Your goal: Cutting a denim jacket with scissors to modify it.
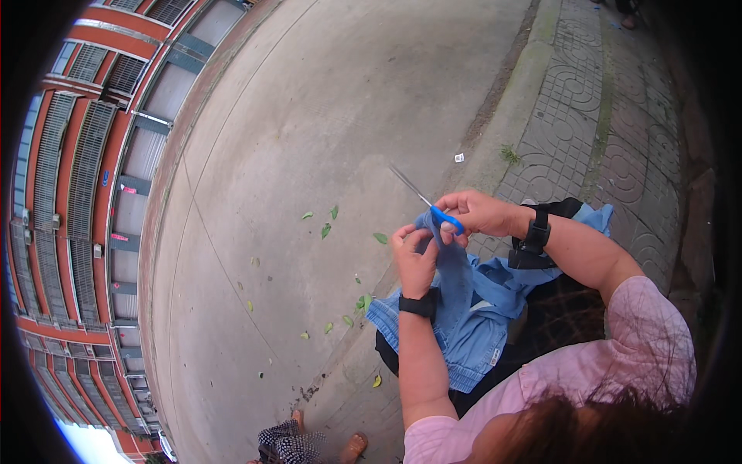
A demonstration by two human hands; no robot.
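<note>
A light blue denim garment with a gathered waistband lies across my lap, one part of it raised in front of me. My left hand pinches that raised part near its upper end. In my right hand is a pair of scissors with blue handles, its metal blades pointing away to the upper left. The handles rest right against the raised denim; whether the blades touch cloth I cannot make out. Both wrists carry black bands.
Grey concrete pavement spreads ahead, with green leaves scattered on it. A kerb and patterned paving run along the right. Another person's sandalled foot and dotted clothing show at the bottom. A red-and-grey building stands at the left.
</note>
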